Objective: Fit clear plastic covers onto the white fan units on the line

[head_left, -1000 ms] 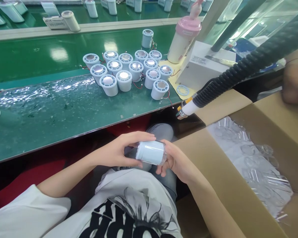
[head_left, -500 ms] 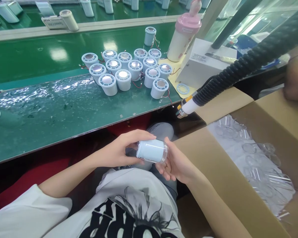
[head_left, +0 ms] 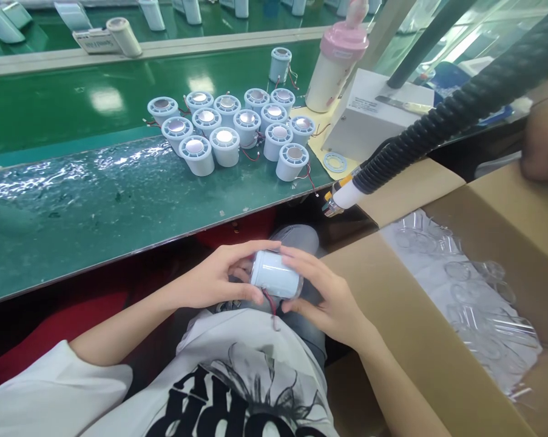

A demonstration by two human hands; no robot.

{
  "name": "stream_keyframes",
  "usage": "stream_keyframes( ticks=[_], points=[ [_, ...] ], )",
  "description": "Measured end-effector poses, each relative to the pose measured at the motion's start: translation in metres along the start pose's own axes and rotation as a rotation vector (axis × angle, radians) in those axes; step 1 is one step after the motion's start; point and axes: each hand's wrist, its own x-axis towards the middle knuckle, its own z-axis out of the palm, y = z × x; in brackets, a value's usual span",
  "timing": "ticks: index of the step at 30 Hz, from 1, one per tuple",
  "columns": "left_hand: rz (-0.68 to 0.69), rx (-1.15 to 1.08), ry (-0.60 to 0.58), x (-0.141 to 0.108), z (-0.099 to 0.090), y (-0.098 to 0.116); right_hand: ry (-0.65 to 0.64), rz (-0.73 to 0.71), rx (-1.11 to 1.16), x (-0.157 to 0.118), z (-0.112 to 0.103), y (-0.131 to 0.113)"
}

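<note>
Between my hands, above my lap, a light-blue cylinder [head_left: 276, 275] with a clear cover lies on its side. Dark red wires [head_left: 270, 303] hang from its lower left edge. My left hand [head_left: 230, 273] grips its left end, thumb below and fingers above. Around the right end, my right hand [head_left: 326, 291] has its fingers on top and its thumb underneath. Several similar blue cylinders [head_left: 224, 138] stand upright on the green bench [head_left: 96, 212], with short wires beside some of them.
A black corrugated hose [head_left: 401, 155] with a metal-tipped nozzle crosses at the right. Below it, a cardboard box [head_left: 369, 303] holds clear plastic covers [head_left: 469, 291]. A pink-topped bottle [head_left: 332, 67] stands by a grey stand [head_left: 365, 115]. Another person's arm [head_left: 540, 145] shows at the far right.
My right hand has turned and closed over the cylinder's right end. The cylinder has rotated, and its wires now show below it.
</note>
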Motion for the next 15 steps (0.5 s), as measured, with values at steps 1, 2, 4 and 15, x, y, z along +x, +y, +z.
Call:
stream_keyframes(
  ticks=[1, 2, 4, 15],
  points=[
    [0.036, 0.026, -0.003, 0.000, -0.001, 0.000, -0.008, 0.109, 0.124, 0.000, 0.001, -0.001],
    [0.065, 0.044, -0.010, 0.000, -0.001, 0.001, -0.007, 0.213, 0.246, -0.001, 0.002, -0.002],
    [0.068, 0.033, -0.034, -0.001, -0.002, 0.002, 0.004, 0.351, 0.412, -0.003, 0.004, -0.002],
    [-0.203, -0.170, -0.063, -0.001, 0.000, -0.010, -0.067, 0.404, 0.247, 0.001, 0.007, -0.010]
  ],
)
